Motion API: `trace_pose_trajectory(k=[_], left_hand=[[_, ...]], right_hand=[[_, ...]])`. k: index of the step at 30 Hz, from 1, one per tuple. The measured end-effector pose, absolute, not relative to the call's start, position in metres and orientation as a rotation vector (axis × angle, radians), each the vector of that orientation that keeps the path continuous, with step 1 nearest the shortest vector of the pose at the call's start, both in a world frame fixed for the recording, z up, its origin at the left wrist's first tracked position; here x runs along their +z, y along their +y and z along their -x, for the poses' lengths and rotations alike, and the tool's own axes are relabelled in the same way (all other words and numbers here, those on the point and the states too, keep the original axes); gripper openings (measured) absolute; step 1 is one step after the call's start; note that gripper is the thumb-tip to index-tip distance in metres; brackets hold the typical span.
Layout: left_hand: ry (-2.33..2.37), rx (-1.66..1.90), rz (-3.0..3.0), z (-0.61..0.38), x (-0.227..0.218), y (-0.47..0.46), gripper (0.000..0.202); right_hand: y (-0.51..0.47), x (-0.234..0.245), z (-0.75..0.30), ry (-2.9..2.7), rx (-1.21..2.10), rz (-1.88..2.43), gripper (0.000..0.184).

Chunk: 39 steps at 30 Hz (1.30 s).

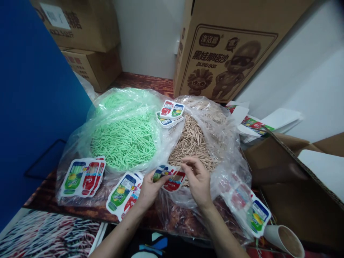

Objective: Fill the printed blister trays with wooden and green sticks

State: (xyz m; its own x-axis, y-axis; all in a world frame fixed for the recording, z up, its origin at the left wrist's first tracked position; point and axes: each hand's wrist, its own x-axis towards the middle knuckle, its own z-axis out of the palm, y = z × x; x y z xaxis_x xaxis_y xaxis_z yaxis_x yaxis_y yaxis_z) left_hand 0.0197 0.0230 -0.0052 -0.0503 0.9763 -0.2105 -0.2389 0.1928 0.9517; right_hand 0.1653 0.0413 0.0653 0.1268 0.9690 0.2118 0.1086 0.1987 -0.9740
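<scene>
A bottle-shaped candy packet [174, 181], with a green half and a red half printed "Cola", is pinched in my left hand [151, 188] by its left side. My right hand [197, 179] is closed at the packet's upper right edge, thumb and fingertips together; what lies between them is too small to make out. Just behind both hands, thin brown candy sticks [190, 143] fill an opened clear plastic bag. To its left, light green candy sticks [123, 141] lie in another opened clear bag. Another printed packet [120, 195] lies partly behind my left forearm.
Stacked packets [83, 177] lie at the left, more packets [172, 110] between the bags, and another packet [256, 215] at the right. A paper cup [286, 240] lies tipped beside an open carton [292, 193]. A large cardboard box [220, 53] stands behind.
</scene>
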Motion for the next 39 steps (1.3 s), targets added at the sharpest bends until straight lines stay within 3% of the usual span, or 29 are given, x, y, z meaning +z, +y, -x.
trace_pose_trajectory(k=[7,13,15,20,26,30,39], left_hand=[[1.205,1.224,-0.840,-0.015,-0.010,0.020,0.021],[1.204,1.233,-0.800,-0.014,-0.007,0.017,0.023],[1.219,1.227,-0.777,-0.011,-0.007,0.016,0.022],[1.211,1.244,-0.719,-0.004,-0.007,0.014,0.023],[1.143,1.277,-0.645,-0.006,-0.007,0.015,0.024],[1.118,1.271,-0.624,-0.004,-0.001,0.013,0.022],[1.602,1.405,-0.651,0.163,0.018,-0.014,0.044]], right_hand=[[0.044,0.063,-0.160,-1.037,0.737,1.106,0.019],[0.038,0.054,-0.154,-1.332,0.905,1.184,0.014],[0.037,0.053,-0.155,-1.488,0.876,1.187,0.007],[0.040,0.057,-0.159,-1.847,0.809,1.122,0.011],[0.035,0.062,-0.162,-1.802,0.812,1.136,0.015],[0.032,0.063,-0.161,-1.818,0.992,1.090,0.014],[0.037,0.030,-0.173,-1.248,1.358,1.331,0.026]])
